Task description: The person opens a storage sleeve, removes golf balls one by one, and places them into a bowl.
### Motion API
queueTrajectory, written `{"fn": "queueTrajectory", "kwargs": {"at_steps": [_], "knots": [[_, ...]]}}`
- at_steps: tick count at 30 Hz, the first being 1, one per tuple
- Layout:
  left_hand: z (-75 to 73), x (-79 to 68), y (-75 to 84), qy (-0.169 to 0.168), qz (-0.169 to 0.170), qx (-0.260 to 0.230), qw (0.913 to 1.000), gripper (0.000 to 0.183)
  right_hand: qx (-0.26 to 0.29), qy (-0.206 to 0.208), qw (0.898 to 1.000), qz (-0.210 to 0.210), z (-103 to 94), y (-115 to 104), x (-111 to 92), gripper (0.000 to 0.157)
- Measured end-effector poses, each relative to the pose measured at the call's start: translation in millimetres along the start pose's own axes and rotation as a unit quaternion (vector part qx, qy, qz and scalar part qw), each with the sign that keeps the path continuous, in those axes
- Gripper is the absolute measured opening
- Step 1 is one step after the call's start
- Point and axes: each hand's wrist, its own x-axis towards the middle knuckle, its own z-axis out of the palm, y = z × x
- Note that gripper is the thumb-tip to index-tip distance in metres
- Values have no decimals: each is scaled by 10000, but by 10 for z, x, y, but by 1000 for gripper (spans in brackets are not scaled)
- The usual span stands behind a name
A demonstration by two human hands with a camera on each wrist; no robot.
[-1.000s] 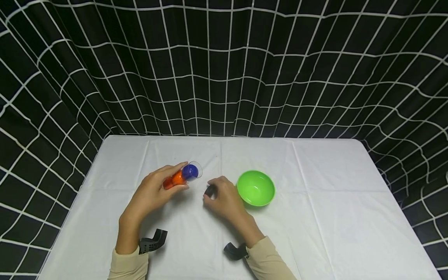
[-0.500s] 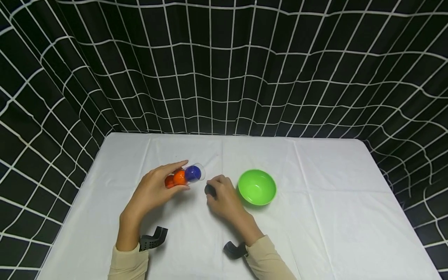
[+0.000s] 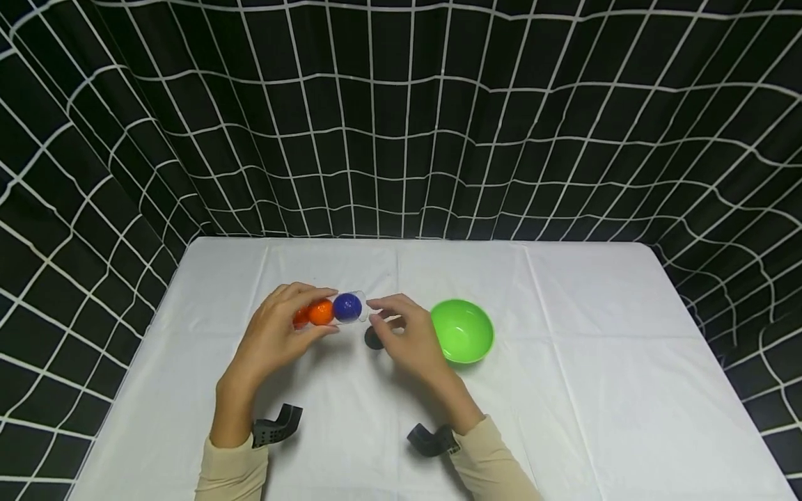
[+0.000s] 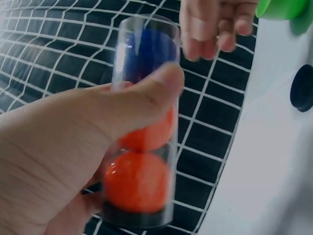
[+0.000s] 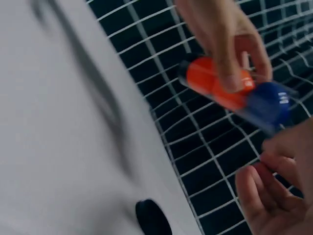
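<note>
My left hand point(image 3: 276, 330) grips a clear tube point(image 4: 172, 147) above the table, thumb on one side and fingers on the other. Inside are two orange balls point(image 4: 137, 181) and a blue ball point(image 3: 347, 307) nearest the uncovered end; the other end has a black base point(image 4: 139, 218). In the head view the tube points right, tilted. My right hand point(image 3: 413, 341) hovers by the uncovered end, thumb and fingers bent and apart, with nothing visible between them. A round black cap point(image 3: 374, 338) lies on the table below the right fingers.
A green bowl point(image 3: 462, 332) stands just right of my right hand. White cloth covers the table point(image 3: 595, 390). A black curtain with white grid lines point(image 3: 401, 139) rises behind the table and along its sides. A black wrist mount point(image 3: 432, 440) sits on each forearm.
My right hand has moved from beside the black cap up to the tube's uncovered end, leaving the cap on the table. The tube has turned more nearly sideways in my left hand.
</note>
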Motion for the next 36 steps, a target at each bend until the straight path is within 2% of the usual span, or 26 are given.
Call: {"fn": "queueTrajectory", "kwargs": {"at_steps": [2,5,8,12,16,20,31,36], "knots": [[14,4,7,163,159,223,9995,51,588,-188,9975,347,-32,-19,10,29],[37,15,19,347,436,574,9968,48,1269,-495,9874,802,-58,-43,21,36],[64,25,35,471,684,819,9932,48,1453,-655,9831,898,-57,-38,25,40],[90,33,50,602,835,1031,9893,48,1502,-617,9826,902,-42,-15,26,43],[96,34,48,654,828,1207,9871,49,1625,-591,9801,978,-34,10,28,45],[89,34,36,594,737,1178,9885,47,1589,-612,9797,1058,-39,15,30,45],[82,36,-11,444,498,706,9953,48,1952,-305,9761,901,-103,-106,19,44],[83,34,-30,294,257,390,9985,49,1840,-272,9792,817,-209,-168,9,44]]}}
